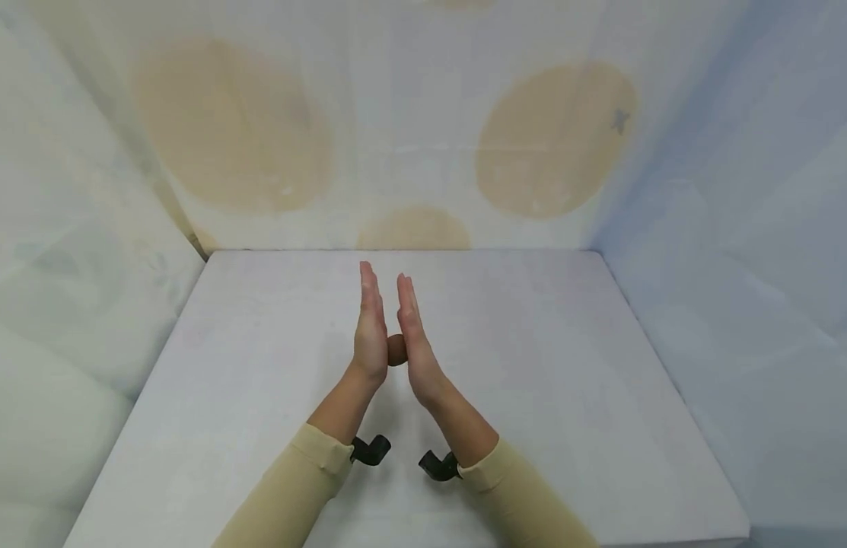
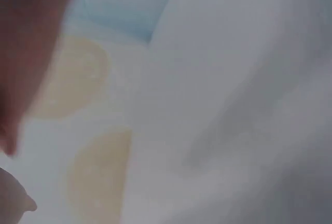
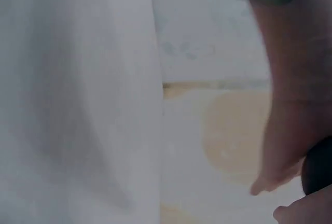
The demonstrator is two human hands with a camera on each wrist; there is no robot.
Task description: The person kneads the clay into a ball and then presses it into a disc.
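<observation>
**Between the palms, centre frame: ball held flat-handed**

Centre of the head view, over the white table (image 1: 533, 426): I see both hands raised edge-on, fingers straight and pointing toward the back wall. Left hand (image 1: 370, 327) and right hand (image 1: 415, 342) face each other, palms inward, fingertips slightly apart. A small brown ball (image 1: 396, 349) sits pressed between the heels of the palms; only a sliver shows in the gap. Neither hand curls round it, so it is flat pressure alone that keeps it off the table.

Wrist views are blurred. Right wrist view shows the hand's edge at right of frame (image 3: 290, 105) and a dark patch at lower right that may be the ball; I cannot tell.

Notes on doing this well, as I judge it:
- Keep pressure even from both palms; uneven push would likely squirt the ball out downward or forward.
- Keep palms parallel, since the fingertip gap already suggests a slight wedge.
- If rolling it, move the hands in opposite directions slowly, ball kept near the palm centres rather than the wrist edge.
- Stay low over the table so a drop is short.

Tan sleeves (image 1: 293, 487) and black wrist mounts (image 1: 370, 449) sit low in frame.
</observation>
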